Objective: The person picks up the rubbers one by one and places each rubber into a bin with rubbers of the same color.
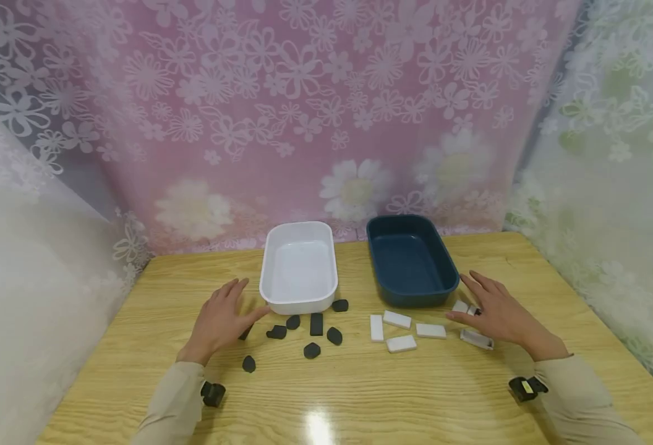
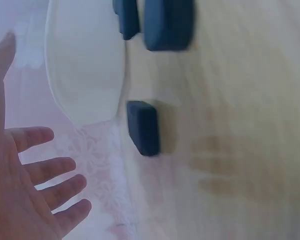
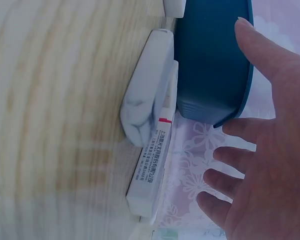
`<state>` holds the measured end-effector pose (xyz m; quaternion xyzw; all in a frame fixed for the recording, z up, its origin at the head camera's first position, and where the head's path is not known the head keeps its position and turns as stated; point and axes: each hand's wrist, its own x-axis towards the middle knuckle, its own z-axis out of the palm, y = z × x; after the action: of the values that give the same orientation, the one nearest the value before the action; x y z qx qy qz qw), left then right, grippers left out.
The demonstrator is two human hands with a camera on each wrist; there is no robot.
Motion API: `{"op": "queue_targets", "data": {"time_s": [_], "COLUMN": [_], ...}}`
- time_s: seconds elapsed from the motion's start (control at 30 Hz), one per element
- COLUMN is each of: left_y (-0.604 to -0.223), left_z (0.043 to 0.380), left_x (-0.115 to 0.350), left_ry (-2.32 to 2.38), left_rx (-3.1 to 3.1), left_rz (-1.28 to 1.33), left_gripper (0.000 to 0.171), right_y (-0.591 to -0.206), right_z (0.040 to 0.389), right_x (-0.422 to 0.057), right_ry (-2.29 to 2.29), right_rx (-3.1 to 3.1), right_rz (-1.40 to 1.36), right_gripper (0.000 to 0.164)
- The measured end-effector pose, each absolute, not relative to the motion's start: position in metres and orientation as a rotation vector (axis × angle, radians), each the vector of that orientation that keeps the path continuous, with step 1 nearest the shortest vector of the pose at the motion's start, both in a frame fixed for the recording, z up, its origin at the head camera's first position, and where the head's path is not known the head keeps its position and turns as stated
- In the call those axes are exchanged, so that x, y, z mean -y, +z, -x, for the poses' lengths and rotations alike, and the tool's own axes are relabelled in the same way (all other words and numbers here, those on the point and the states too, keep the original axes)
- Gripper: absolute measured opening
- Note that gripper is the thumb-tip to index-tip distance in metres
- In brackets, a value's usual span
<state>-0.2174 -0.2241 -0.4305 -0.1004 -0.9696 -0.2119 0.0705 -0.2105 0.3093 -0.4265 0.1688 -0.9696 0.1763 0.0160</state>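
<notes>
Left edge: beige sleeve (image 1: pixel 172 395), small black device (image 1: pixel 213 394) at the wrist. Left hand (image 1: pixel 217 322) spread wide above the wooden table (image 1: pixel 360 395), holding nothing; thumb tip close to the white tub's near corner, contact uncertain. One black block (image 2: pixel 144 128) beside it, partly hidden by the hand in the head view. More black pieces (image 1: pixel 312 350), some rounded, some oblong, scattered on the wood in front of the white tub (image 1: pixel 298 306). Next, dark blue tub (image 1: pixel 418 300). In front of it, four white blocks (image 1: pixel 401 343) close together. Further right, two more white pieces near the right hand (image 1: pixel 501 318): one shows printed lettering and a red mark, the other a grey-streaked end. Right hand wide, fingers apart, nothing held, fingertips by the blue tub's near corner; touch unclear.
</notes>
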Motion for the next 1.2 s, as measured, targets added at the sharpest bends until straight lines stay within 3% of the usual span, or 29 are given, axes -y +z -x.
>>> {"op": "queue_targets", "data": {"time_s": [0.17,0.53,0.83,1.2], "left_y": [-0.424,-0.418,-0.409,-0.398], "left_z": [0.225,0.242,0.258,0.268], "left_x": [0.215,0.187,0.142,0.093], "left_ry": [-0.697,-0.737,-0.717,-0.736], "left_rx": [2.876,2.832,2.746,2.783], "left_rz": [0.335,0.402,0.548,0.663], "left_gripper": [0.082,0.075,0.061,0.055], "right_y": [-0.427,-0.424,-0.428,-0.432], "right_z": [0.212,0.215,0.215,0.216], "right_x": [-0.312,-0.316,-0.321,-0.324], "right_ry": [0.550,0.552,0.544,0.543], "right_rx": [3.023,3.024,3.038,3.036], "right_rz": [-0.521,-0.508,-0.478,-0.488], "right_gripper": [0.094,0.094,0.096,0.095]}}
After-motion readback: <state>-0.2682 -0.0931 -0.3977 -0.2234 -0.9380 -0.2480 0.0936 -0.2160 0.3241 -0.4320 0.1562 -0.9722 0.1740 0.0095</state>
